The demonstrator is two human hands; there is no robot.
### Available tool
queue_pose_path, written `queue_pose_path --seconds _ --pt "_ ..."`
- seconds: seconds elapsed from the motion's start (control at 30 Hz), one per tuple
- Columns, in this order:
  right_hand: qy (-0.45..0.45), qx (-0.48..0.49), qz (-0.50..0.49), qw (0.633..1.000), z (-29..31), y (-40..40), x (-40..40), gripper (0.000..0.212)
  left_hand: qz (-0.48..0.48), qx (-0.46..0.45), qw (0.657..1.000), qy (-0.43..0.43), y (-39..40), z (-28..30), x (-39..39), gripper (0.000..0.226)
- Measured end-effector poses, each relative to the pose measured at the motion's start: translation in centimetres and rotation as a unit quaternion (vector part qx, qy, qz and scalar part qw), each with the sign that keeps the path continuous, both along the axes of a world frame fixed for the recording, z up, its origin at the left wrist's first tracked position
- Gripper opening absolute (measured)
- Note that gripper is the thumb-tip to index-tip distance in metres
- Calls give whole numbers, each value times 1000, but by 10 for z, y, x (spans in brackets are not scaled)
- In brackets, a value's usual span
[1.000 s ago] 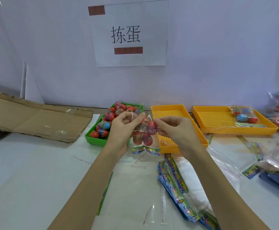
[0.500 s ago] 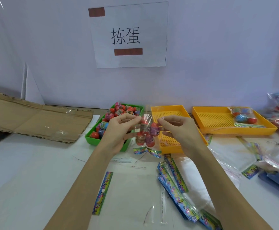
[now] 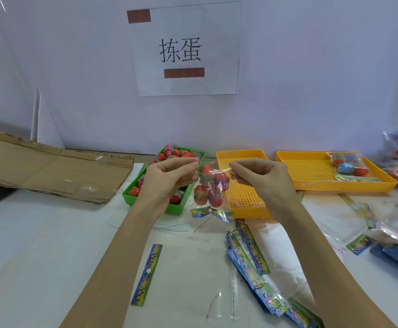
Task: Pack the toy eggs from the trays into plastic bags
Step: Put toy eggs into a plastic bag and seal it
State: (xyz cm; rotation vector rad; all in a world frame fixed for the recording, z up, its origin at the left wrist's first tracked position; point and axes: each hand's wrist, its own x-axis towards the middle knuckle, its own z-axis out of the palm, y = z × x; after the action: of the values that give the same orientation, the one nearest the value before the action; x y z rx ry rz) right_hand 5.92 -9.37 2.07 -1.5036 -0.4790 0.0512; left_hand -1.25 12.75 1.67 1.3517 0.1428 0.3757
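Clear plastic bag of toy eggs hangs above the table's middle, now pulled wider: your left hand and right hand pinch its top corners, likely sealing it shut.

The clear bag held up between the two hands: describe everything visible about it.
The clear plastic bag is thin, glossy and crinkled. It hangs in the air above the table, between the green tray and the near orange tray. The left hand and right hand pinch its top edge at either end. Inside are about four toy eggs, mostly red with printed wrappers. A colourful printed strip runs along its bottom.
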Motion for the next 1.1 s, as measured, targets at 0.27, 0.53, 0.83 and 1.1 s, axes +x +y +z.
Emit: queue_pose_path --seconds 0.27,0.53,0.83,1.1 --pt "-15 64 40 997 4 -2 -1 18 -27 0 999 -40 5 4 -3 25" --pt "-53 54 68 995 6 -4 -2 14 -42 41 995 -86 7 5 -8 19" --pt "-86 0 63 994 6 -3 -1 17 21 163 978 -128 6 3 -10 35" --pt "-98 -21 63 993 6 -5 0 25 -6 157 979 -127 11 2 -12 19"
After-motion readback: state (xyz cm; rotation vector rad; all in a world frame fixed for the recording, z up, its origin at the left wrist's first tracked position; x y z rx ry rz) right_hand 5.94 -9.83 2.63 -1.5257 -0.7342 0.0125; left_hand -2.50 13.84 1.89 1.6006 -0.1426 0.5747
